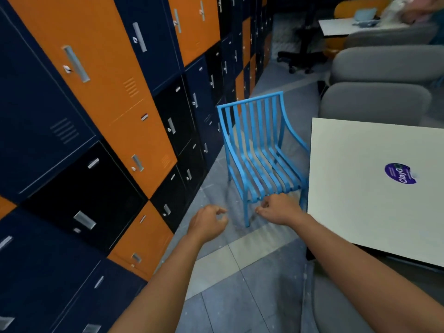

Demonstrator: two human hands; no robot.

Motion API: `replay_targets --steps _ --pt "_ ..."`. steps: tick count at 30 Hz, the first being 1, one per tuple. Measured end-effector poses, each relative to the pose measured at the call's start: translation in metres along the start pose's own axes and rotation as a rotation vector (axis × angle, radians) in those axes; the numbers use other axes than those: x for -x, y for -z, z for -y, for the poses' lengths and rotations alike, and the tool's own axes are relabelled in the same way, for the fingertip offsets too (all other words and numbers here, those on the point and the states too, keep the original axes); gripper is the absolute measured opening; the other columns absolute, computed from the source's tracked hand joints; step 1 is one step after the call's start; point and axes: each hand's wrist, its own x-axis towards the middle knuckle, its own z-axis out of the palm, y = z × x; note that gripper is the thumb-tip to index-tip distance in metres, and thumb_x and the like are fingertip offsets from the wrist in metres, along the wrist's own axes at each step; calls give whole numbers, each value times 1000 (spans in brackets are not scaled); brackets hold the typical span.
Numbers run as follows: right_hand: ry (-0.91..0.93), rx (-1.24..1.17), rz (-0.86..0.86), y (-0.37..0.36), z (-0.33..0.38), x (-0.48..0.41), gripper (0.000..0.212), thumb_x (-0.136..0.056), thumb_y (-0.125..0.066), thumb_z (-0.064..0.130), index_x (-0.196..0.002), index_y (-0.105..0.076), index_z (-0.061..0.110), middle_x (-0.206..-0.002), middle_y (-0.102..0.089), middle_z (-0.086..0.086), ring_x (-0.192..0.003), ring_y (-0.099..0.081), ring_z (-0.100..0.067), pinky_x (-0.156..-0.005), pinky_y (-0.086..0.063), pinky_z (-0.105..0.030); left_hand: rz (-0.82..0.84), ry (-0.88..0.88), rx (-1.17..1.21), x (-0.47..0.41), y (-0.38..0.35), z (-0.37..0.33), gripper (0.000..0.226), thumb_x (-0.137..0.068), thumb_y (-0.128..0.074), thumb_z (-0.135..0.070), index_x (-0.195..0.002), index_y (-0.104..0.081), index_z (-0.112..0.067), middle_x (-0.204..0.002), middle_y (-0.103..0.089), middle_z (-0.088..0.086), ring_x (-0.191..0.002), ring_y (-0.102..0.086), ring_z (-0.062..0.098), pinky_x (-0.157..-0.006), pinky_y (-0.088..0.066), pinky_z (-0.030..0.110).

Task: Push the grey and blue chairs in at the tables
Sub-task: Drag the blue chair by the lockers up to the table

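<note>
A blue slatted metal chair (262, 150) stands on the floor beside the left edge of a white table (365, 183), its seat facing me. My right hand (278, 209) hovers at the seat's front edge with loosely curled fingers that hold nothing. To the left of the chair's front leg, my left hand (207, 222) is also loosely curled and holds nothing. Grey upholstered chairs (374, 104) stand behind the table at the right.
A wall of orange, navy and black lockers (115, 121) runs close along the left, leaving a narrow tiled aisle (230, 272). A black office-chair base (300, 58) and another white table (336, 27) stand at the far end. A purple sticker (400, 173) lies on the near table.
</note>
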Motion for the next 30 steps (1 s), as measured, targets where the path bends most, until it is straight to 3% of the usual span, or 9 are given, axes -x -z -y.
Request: replay_targets --steps 2,5,11,15,19,26,30 --pt "-14 12 3 2 5 -26 37 -90 -54 56 -84 -67 22 -87 -70 3 -86 -65 -20 -78 -55 -38 23 -8 14 -32 6 7 38 -92 -62 -41 -127 -66 -27 -128 -66 -5 -115 -62 14 -97 -54 38" --pt "-62 -26 32 1 9 -68 34 -92 -55 50 -81 -68 21 -83 -70 2 -84 -66 -21 -77 -56 -38 76 -31 0 -81 12 16 36 -92 -63 -39 -126 -66 -28 -126 -66 -6 -114 -62 14 -99 -54 41" --pt "-202 -57 31 14 21 -143 38 -86 -57 51 -93 -74 17 -95 -72 0 -89 -66 -21 -84 -58 -42 159 -115 -25 -184 39 34 35 -91 -64 -36 -125 -68 -28 -130 -66 -4 -116 -62 15 -101 -52 38" --pt "-259 -102 -48 30 41 -193 37 -85 -58 51 -100 -76 22 -106 -74 2 -103 -67 -22 -83 -55 -34 204 -172 -73 -256 73 36 32 -91 -63 -40 -122 -68 -31 -129 -66 -8 -114 -62 14 -97 -52 36" --pt "-278 -135 -75 45 58 -235 43 -85 -59 55 -117 -72 29 -123 -71 5 -116 -63 -20 -92 -51 -34 204 -222 -50 -316 97 30 29 -92 -64 -38 -121 -68 -32 -124 -66 -8 -110 -63 14 -96 -55 39" --pt "-286 -126 -97 79 59 -324 40 -87 -61 54 -113 -72 26 -115 -73 2 -110 -65 -22 -91 -55 -36 220 -271 -11 -411 110 22 25 -91 -68 -40 -115 -70 -35 -120 -66 -13 -108 -63 11 -94 -55 36" --pt "-257 -135 -82 103 44 -387 47 -90 -61 54 -126 -68 25 -123 -71 3 -121 -61 -21 -96 -50 -34 215 -254 -26 -470 114 15 27 -91 -66 -39 -116 -71 -31 -122 -67 -10 -109 -64 12 -97 -55 40"
